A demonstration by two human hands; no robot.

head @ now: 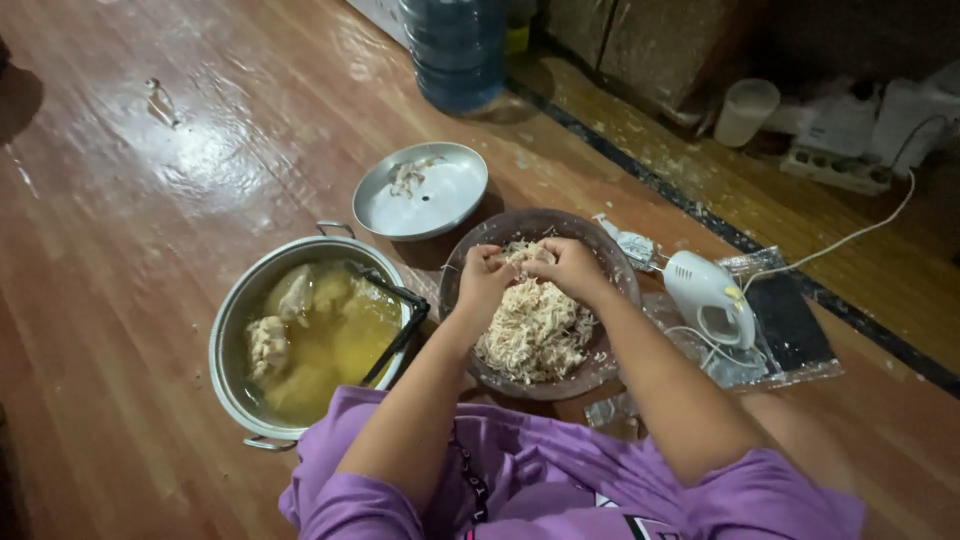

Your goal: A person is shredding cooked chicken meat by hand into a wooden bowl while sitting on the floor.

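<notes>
On my left sits a metal pot (312, 335) of broth and chicken pieces. My left hand (484, 277) and right hand (568, 266) pinch a piece of chicken (522, 255) between them over the brown bowl (606, 365) of shredded meat (535, 330). A white hand mixer (708, 296) lies just right.

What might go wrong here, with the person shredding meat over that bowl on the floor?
The pot of broth sits close beside the left hand; a nudge of the elbow might slop liquid onto the wooden floor. The tongs lean on the pot's rim and may tip out. The electric hand mixer lies right next to the bowl, so its cord could get snagged or splashed.
</notes>
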